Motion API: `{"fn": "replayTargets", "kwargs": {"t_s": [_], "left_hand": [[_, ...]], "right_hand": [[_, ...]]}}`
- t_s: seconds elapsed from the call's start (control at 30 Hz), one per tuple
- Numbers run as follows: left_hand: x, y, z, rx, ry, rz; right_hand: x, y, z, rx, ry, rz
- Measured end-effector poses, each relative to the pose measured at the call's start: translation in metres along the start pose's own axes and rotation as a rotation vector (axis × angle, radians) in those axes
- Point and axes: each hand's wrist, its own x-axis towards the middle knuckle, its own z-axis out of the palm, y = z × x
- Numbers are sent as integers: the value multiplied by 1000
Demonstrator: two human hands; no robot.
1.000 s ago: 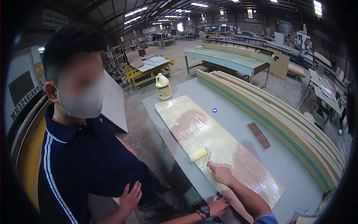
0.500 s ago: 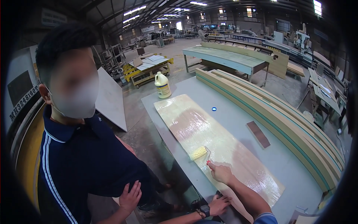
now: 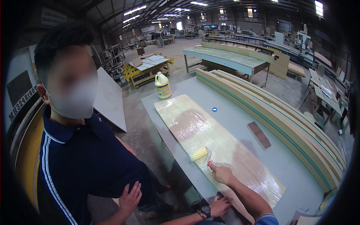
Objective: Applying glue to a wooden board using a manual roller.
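The right hand [image 3: 222, 174] gripped a roller [image 3: 199, 153] at its ten o'clock, while the left hand [image 3: 220, 207] lay unclenched at six by a long board [image 3: 224, 147] stretching from eleven to four, glossy and seemingly largely coated, duller patches perhaps remaining, with a jug [image 3: 162, 86] beyond at eleven.

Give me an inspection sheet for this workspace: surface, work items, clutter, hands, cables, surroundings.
Surface: grey tabletop, flat.
Work items: pale wood panel with glossy, wet-looking patches; yellow roller at its left edge.
Clutter: pale jug at the far end; blue cap-like disc; brown strip; long boards along the right side.
Hands: right hand grips the roller handle; left hand lies open by the panel's near edge.
Cables: none clear enough to confirm.
Surroundings: masked co-worker close at left; blue-green workbench beyond.
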Motion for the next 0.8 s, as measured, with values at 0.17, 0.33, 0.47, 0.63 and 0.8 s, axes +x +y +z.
{"fn": "replayTargets", "kwargs": {"t_s": [0.17,0.33,0.47,0.63,0.8], "left_hand": [[-2,-2,-1,-5,44,16],[-1,0,2,-16,46,12],[-1,-3,9,-31,57,1],[2,-4,18,-50,43,-17],[-3,1,6,-55,52,-20]], "right_hand": [[2,1,4,11,27,-17],[5,10,13,-24,93,-42],[8,10,14,-25,74,-35],[5,5,9,-28,51,-29],[4,1,8,-34,35,-6]]}}
